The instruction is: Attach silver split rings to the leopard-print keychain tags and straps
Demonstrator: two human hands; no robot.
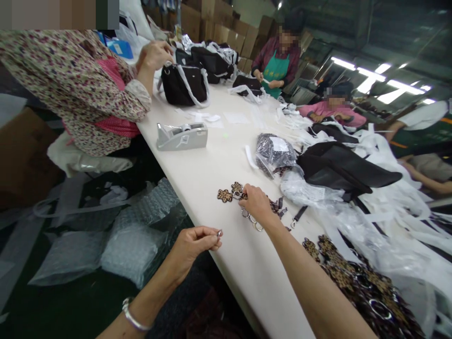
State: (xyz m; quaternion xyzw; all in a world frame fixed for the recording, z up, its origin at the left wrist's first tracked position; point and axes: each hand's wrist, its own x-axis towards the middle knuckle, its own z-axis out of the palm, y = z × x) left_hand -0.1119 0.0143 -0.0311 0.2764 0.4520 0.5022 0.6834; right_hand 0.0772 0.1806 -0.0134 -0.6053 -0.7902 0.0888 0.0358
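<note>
My left hand (197,242) is at the table's near edge, thumb and fingers pinched on a small silver metal piece (219,233) whose exact kind is too small to make out. Farther in, my right hand (257,203) reaches down to the tabletop, its fingers closed at a leopard-print flower keychain (236,189). Another flower charm (225,196) lies just left of it. Beside and beneath that hand are several metal rings (252,220), partly hidden by it. A short black strap with a metal clip (298,216) rests to the right.
A pile of leopard-print charms (356,278) lies at the lower right. Beyond are a plastic bag of charms (275,153), black bags (346,165) and white strips. A tape dispenser (182,137) stands near the left edge. Co-workers sit or stand around the table (233,136).
</note>
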